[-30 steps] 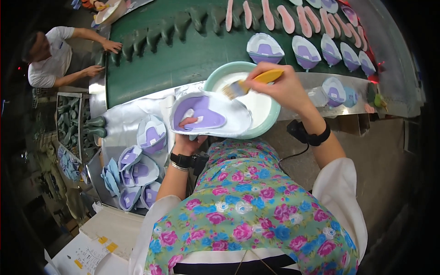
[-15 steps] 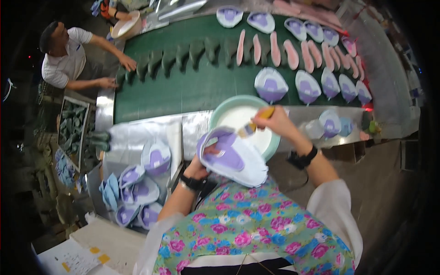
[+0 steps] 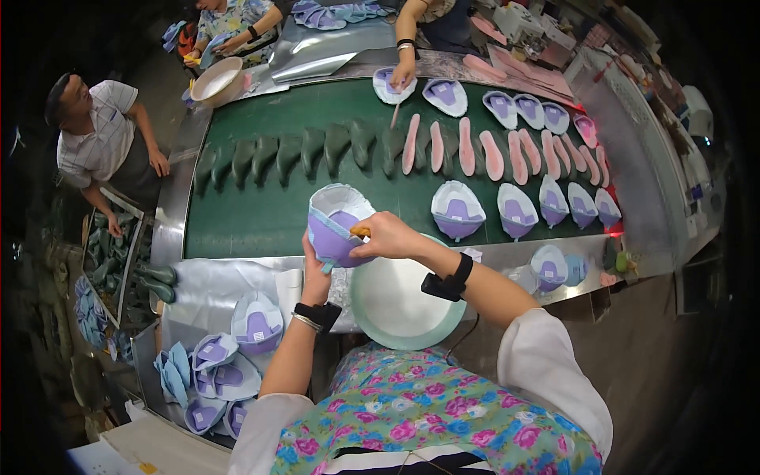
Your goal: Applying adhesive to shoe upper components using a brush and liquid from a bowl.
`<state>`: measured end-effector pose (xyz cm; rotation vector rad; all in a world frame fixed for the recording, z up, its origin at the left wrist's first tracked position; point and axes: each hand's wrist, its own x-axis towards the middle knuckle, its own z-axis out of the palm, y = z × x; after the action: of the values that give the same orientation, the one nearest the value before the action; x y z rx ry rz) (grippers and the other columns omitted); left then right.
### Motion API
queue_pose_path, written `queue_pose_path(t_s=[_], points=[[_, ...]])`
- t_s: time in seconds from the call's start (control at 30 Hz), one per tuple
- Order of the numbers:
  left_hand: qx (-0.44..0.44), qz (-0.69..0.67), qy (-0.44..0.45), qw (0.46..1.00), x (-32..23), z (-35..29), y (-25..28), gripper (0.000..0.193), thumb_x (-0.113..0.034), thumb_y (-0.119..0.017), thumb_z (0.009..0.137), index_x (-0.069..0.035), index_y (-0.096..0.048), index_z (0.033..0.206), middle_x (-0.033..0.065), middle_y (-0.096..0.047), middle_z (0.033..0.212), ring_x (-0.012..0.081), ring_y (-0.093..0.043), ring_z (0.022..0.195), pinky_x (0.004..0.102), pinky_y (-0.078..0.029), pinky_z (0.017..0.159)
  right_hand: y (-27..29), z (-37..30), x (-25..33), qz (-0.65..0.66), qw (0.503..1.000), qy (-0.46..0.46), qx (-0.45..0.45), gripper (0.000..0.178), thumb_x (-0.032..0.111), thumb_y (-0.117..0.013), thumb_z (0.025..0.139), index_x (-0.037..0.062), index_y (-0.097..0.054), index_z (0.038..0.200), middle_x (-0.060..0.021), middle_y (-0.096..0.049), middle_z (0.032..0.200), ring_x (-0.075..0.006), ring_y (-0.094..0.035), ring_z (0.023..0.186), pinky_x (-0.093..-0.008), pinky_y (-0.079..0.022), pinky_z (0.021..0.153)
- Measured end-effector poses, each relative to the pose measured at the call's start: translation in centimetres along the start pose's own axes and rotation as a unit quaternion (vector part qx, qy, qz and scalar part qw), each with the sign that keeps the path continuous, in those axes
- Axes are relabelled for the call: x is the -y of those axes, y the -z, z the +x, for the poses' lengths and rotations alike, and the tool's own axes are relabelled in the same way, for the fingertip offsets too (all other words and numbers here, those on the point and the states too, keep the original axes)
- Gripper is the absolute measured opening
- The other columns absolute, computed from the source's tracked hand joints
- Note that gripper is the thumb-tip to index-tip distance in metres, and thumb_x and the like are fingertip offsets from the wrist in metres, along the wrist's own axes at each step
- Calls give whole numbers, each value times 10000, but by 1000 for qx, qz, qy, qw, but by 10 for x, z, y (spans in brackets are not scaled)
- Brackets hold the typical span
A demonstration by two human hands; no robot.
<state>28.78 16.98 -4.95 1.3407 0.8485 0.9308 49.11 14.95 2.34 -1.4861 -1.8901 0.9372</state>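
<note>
Cupping both hands, purple-lined white shoe upper (image 3: 339, 228)

Shoe factory line, green conveyor belt (image 3: 269, 218), rows of pink insoles (image 3: 491, 154), seated workers

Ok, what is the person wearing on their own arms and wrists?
Both hands are bare. The left hand has a black wrist device with a thin silver bangle below it. The right hand has a black strapped unit with a thin dark cable hanging from it. White short sleeves cover the upper arms.
</note>
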Motion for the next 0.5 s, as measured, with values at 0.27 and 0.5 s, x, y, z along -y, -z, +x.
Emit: queue_pose_path(t_s=[0.27,0.5], points=[[-256,544,218,769,91,-78,277,725,-235,-724,700,29,-400,1292,245,-440,1300,371,-405,1215,403,-324,1019,-5,40,-125,-217,966,-133,37,286,283,-685,616,117,-677,849,-148,-642,773,-336,-616,739,-420,-488,663],[-178,381,446,790,168,-164,367,419,-115,-782,612,12,-646,988,116,-678,893,217,-641,812,335,-486,729,-35,40,-193,-354,907,-222,47,125,112,-584,721,79,-695,769,-152,-660,814,-332,-635,808,-424,-514,700]])
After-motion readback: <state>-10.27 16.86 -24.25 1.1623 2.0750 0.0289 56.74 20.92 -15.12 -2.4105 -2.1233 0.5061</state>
